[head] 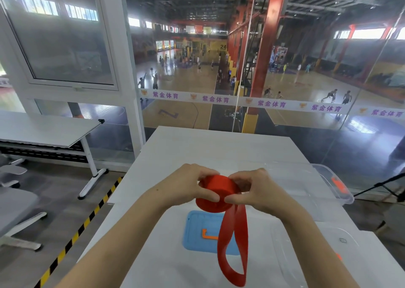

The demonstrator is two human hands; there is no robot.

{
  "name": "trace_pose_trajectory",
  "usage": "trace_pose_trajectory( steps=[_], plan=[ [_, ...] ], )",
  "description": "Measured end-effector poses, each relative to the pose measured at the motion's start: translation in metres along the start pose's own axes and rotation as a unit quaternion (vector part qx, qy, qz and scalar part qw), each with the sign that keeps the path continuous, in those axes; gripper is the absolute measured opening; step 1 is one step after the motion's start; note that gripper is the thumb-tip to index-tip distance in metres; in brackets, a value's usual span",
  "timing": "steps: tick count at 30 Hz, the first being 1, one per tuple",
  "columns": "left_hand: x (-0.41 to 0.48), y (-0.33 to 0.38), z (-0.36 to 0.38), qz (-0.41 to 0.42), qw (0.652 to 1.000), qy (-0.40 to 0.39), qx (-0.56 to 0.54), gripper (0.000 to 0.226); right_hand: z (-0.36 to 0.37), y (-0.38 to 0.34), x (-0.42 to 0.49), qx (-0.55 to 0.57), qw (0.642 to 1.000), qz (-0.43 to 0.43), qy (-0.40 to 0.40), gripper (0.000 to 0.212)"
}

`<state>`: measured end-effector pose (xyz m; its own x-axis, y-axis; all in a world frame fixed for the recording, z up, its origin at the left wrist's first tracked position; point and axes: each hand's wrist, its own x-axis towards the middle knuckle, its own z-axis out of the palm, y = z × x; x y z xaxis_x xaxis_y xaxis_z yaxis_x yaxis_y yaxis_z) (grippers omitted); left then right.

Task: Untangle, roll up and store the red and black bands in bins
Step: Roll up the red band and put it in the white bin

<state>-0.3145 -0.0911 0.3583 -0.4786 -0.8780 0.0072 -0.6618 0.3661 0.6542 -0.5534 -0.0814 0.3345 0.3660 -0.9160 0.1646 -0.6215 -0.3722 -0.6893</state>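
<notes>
A red band [219, 192] is partly wound into a thick roll held above the white table [197, 151]. My left hand [188, 183] grips the roll's left side with thumb and fingers. My right hand [255, 189] pinches its right side. A loose loop of the same red band [232, 252] hangs down from the roll toward the near edge. No black band is visible. A clear plastic bin [328, 178] with an orange latch stands at the right, behind my right hand. Another clear bin [306, 254] sits at the near right.
A blue lid [197, 233] with an orange clip lies on the table under the hanging loop. Beyond the table is a glass wall over a sports hall. A second white table [43, 132] and grey chairs [15, 200] stand to the left.
</notes>
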Motion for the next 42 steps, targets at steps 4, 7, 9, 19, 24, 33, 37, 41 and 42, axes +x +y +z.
trace_pose_trajectory(
  steps=[4,7,9,19,24,33,37,41,42],
  plan=[
    [0.002,0.002,0.003,0.028,0.997,0.050,-0.047,0.040,-0.002,0.001,0.001,0.038,0.999,-0.004,0.028,0.044],
    [-0.003,-0.004,0.007,0.037,0.977,0.075,-0.197,0.029,0.004,0.007,-0.005,0.171,0.983,-0.005,0.071,0.039],
    [-0.006,-0.006,0.010,0.042,0.955,0.087,-0.279,0.032,0.010,0.011,-0.012,0.239,0.966,-0.004,0.094,0.036],
    [-0.010,-0.025,0.009,-0.005,0.972,0.005,-0.237,0.039,0.009,0.013,-0.016,0.177,0.981,0.012,0.080,0.025],
    [-0.004,-0.015,0.008,0.010,0.995,0.013,-0.097,0.049,0.002,-0.002,-0.002,0.019,1.000,0.006,-0.002,0.041],
    [-0.007,-0.020,0.018,0.017,0.929,0.096,-0.356,0.041,0.011,0.012,-0.014,0.207,0.974,-0.002,0.094,0.036],
    [-0.006,-0.026,0.025,-0.003,0.906,0.082,-0.414,0.036,0.015,0.017,-0.016,0.240,0.963,0.003,0.118,0.034],
    [-0.006,-0.031,0.018,-0.013,0.958,0.024,-0.287,0.044,0.006,0.012,-0.011,0.146,0.987,0.008,0.062,0.021],
    [-0.005,-0.030,0.015,-0.013,0.973,0.023,-0.228,0.052,0.004,0.009,-0.009,0.124,0.991,0.008,0.043,0.022]
  ],
)
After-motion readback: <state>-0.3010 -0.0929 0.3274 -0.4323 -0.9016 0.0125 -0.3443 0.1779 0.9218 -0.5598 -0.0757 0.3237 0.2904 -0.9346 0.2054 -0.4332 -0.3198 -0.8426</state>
